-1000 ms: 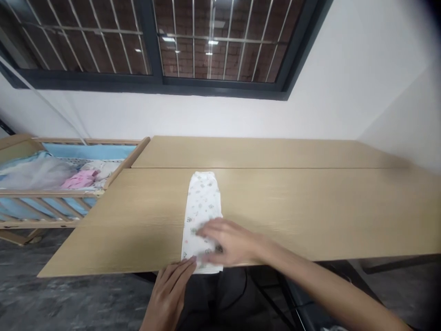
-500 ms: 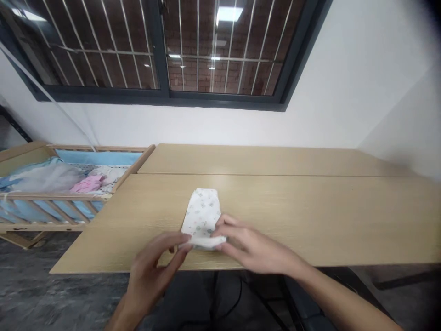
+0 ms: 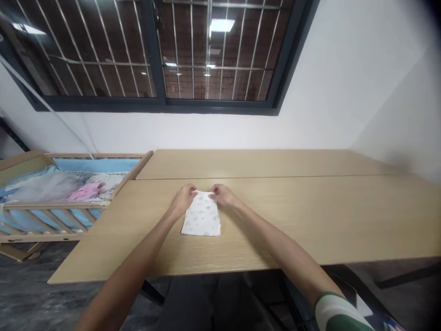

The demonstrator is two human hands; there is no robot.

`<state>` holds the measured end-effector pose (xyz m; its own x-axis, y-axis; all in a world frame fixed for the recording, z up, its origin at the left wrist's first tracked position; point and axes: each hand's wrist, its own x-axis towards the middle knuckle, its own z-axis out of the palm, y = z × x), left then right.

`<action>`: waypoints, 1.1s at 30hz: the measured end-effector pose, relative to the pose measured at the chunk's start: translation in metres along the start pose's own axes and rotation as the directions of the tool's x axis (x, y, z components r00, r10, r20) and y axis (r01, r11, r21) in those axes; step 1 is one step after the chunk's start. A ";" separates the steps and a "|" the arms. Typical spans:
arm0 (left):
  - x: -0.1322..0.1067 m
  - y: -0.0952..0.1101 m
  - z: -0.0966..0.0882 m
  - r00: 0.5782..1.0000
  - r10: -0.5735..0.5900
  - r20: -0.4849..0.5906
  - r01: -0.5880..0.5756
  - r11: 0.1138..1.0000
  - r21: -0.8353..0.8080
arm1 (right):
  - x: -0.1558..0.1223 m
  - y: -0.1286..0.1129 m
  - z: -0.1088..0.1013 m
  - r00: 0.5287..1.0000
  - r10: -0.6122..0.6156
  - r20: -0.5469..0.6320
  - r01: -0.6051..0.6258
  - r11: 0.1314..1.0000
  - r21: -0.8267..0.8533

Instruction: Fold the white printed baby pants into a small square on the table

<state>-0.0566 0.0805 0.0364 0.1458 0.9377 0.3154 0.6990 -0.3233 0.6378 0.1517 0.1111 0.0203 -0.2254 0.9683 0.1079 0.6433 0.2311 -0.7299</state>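
Observation:
A white cloth (image 3: 201,217) with a small scattered print lies folded on the wooden table, narrower at its far end. My left hand (image 3: 185,197) pinches the cloth's far left corner between thumb and fingers. At the far right corner, my right hand (image 3: 222,194) grips the cloth in the same way. Both forearms reach forward on either side of it. The near edge of the cloth rests flat, a little way in from the table's front edge. What kind of garment or cloth it is, I cannot make out.
The light wooden table (image 3: 310,216) runs far to the right and meets the white wall. To the left stands a wooden crib (image 3: 62,207) with blue lining, a pink cloth (image 3: 86,191) and other bedding. A barred window (image 3: 213,55) is above.
Both hands have moved from the cloth's near edge to its far corners. The near edge, which was rolled up between the fingers, now lies folded over flat, and the cloth looks shorter.

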 end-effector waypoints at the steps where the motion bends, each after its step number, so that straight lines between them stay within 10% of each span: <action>1: -0.007 0.003 0.001 1.000 0.007 -0.022 -0.007 1.000 0.026 | -0.002 0.001 0.000 1.000 -0.009 -0.007 0.009 1.000 -0.007; 6: -0.092 0.027 0.011 0.986 0.153 -0.066 -0.132 0.960 0.248 | -0.036 -0.023 -0.002 0.942 -0.334 0.002 0.326 0.917 -0.229; 10: -0.165 0.032 0.041 0.966 0.232 -0.117 -0.138 0.840 0.525 | -0.077 -0.053 0.011 0.743 -0.533 0.406 0.630 0.762 -0.151; 14: -0.190 0.029 0.060 0.970 0.208 -0.126 -0.095 0.801 0.592 | -0.090 -0.052 0.030 0.600 -0.488 0.634 0.658 0.752 -0.043; 25: -0.185 0.020 0.055 0.973 0.210 -0.092 -0.103 0.759 0.643 | 0.003 0.003 0.027 0.790 -0.331 0.516 0.545 0.765 -0.343; 33: -0.158 -0.030 0.023 0.961 0.261 0.095 -0.277 0.870 0.408 | -0.029 -0.013 0.018 0.803 -0.514 0.301 0.595 0.690 -0.411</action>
<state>-0.0842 -0.0549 -0.0483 0.3894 0.8283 0.4029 0.8532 -0.4892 0.1811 0.1368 0.0787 0.0149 -0.7319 0.6305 0.2583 0.6106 0.7752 -0.1622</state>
